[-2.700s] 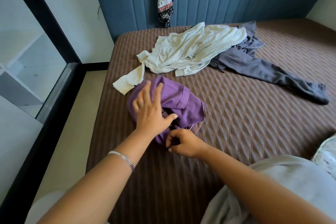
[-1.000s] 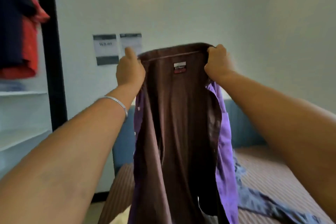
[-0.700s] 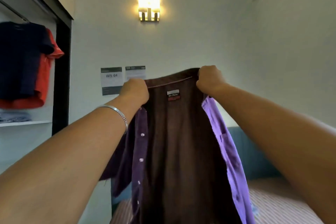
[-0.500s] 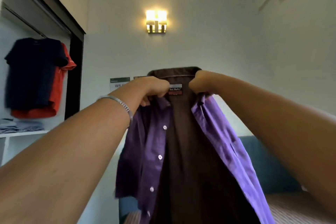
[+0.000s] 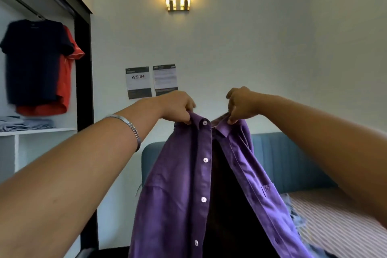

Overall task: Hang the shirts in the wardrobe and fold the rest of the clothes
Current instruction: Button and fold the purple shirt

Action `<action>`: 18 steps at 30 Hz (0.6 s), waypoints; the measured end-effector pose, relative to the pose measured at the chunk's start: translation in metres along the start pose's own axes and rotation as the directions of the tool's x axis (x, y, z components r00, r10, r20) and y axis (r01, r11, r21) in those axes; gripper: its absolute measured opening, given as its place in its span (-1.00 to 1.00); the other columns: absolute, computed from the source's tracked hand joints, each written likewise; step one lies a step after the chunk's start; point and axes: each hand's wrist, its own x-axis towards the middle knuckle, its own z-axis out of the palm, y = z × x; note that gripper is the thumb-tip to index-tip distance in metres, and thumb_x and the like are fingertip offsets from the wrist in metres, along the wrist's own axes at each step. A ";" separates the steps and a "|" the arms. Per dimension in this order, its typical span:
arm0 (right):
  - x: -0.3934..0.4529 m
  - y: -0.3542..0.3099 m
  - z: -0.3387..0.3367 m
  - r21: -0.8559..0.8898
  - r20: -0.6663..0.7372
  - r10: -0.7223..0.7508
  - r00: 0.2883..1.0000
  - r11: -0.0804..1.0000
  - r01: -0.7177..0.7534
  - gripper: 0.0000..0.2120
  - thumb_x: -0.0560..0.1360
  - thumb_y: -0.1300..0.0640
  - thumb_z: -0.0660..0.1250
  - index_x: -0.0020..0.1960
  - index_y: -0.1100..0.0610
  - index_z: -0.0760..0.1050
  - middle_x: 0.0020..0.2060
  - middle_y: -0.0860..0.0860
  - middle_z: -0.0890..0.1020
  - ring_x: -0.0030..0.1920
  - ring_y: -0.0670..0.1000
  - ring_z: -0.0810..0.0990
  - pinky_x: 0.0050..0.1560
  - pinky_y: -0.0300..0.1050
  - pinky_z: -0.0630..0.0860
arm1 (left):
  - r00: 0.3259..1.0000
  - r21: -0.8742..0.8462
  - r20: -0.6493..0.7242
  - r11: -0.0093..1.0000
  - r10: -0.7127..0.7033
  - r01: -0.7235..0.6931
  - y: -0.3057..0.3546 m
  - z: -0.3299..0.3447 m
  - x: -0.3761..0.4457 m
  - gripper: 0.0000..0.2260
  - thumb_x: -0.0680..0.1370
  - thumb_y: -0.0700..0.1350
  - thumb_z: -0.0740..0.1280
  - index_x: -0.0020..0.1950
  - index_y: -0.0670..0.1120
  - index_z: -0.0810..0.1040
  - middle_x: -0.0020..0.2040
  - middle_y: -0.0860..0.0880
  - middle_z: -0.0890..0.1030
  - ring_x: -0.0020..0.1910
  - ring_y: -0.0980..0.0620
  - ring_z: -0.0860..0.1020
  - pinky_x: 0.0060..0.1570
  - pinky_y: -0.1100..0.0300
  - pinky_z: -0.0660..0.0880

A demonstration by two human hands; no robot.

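Head view: a purple button-front cotton shirt [image 5: 176, 190] is held up in the air, between the open wardrobe [image 5: 83, 69] at left and the bed [image 5: 339, 222] at lower right. The left hand [image 5: 178, 109] pinches the buttoned edge at the collar; the right hand [image 5: 240, 104] pinches the opposite collar point, fingers curled on the cloth. Both front panels hang open. For hanging, the collar is best kept level and taut so that a hanger, none being visible, can be slipped into the shoulders.
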 end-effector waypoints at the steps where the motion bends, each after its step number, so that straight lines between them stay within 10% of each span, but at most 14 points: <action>1: -0.002 0.002 0.009 0.011 0.011 -0.053 0.999 0.999 0.053 -0.74 0.41 0.05 0.46 0.06 0.14 0.65 0.14 0.05 0.59 0.18 0.09 0.51 0.19 -0.08 0.44 | 0.999 -0.041 0.000 0.998 0.049 -0.049 0.003 0.009 -0.004 -0.74 0.42 -0.33 0.30 0.02 -0.15 0.69 0.11 -0.01 0.63 0.12 0.00 0.57 0.04 0.18 0.48; 6: -0.031 -0.011 0.069 0.103 0.068 -0.258 0.964 0.963 0.250 -0.70 0.38 0.39 0.20 0.01 0.14 0.55 -0.23 -0.06 0.54 -0.10 0.05 0.51 -0.10 -0.18 0.38 | 0.986 -0.141 0.166 0.990 0.027 -0.004 -0.003 0.088 -0.013 -0.74 0.44 -0.36 0.15 -0.02 -0.18 0.58 -0.07 -0.09 0.60 -0.05 -0.04 0.52 -0.11 0.14 0.45; 14: -0.069 -0.054 0.215 0.302 0.421 -0.271 0.866 0.942 0.148 -0.82 0.46 0.15 0.19 -0.32 0.07 0.43 -0.35 -0.02 0.50 -0.21 0.02 0.44 -0.16 -0.12 0.36 | 0.896 -0.465 0.444 0.849 -0.021 0.250 -0.020 0.242 -0.065 -0.82 0.43 0.08 0.47 -0.23 -0.01 0.61 -0.24 0.07 0.57 -0.20 0.14 0.51 -0.16 0.22 0.39; 18: -0.094 -0.066 0.269 0.469 0.539 -0.292 0.790 0.883 0.006 -0.78 0.44 0.27 0.29 -0.36 0.08 0.46 -0.40 -0.01 0.51 -0.32 -0.04 0.46 -0.17 -0.15 0.43 | 0.886 -0.625 0.446 0.665 -0.125 0.409 -0.023 0.306 -0.100 -0.75 0.51 -0.23 0.34 -0.36 -0.05 0.51 -0.50 0.17 0.46 -0.46 0.28 0.39 -0.37 0.35 0.29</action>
